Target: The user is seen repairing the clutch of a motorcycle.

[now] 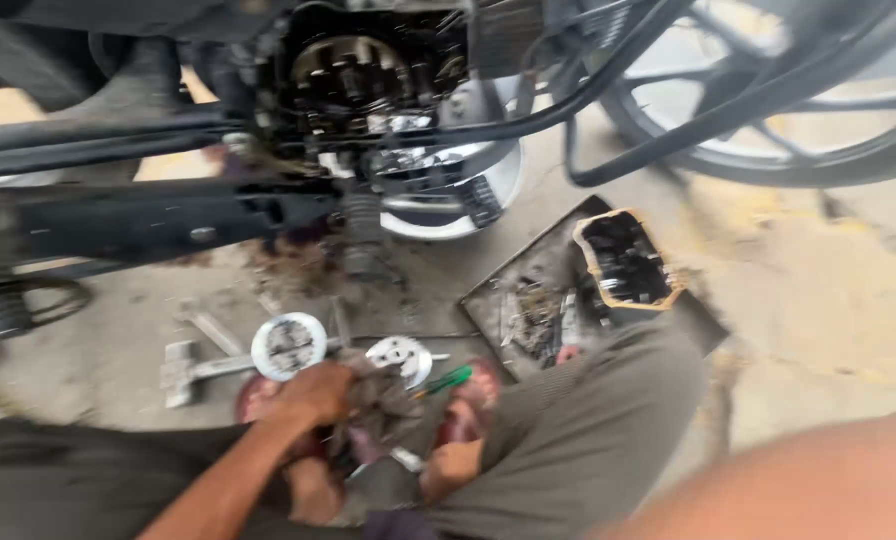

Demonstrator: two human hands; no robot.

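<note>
A blurred right forearm (pixel 818 480) hides its fingers, while the left hand (pixel 318 392) clenches a dirty rag (pixel 383 405).

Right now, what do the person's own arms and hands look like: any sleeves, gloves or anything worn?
The left hand is bare, with no glove, ring or watch visible, and the forearm behind it has no sleeve. The right arm shows only as a blurred bare stretch at the lower right, also sleeveless; its hand is out of view.

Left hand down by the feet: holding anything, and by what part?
The left hand is closed on a crumpled grey rag, gripping its left end, beside the round metal plate. The right forearm shows, blurred; its hand is out of view.
</note>
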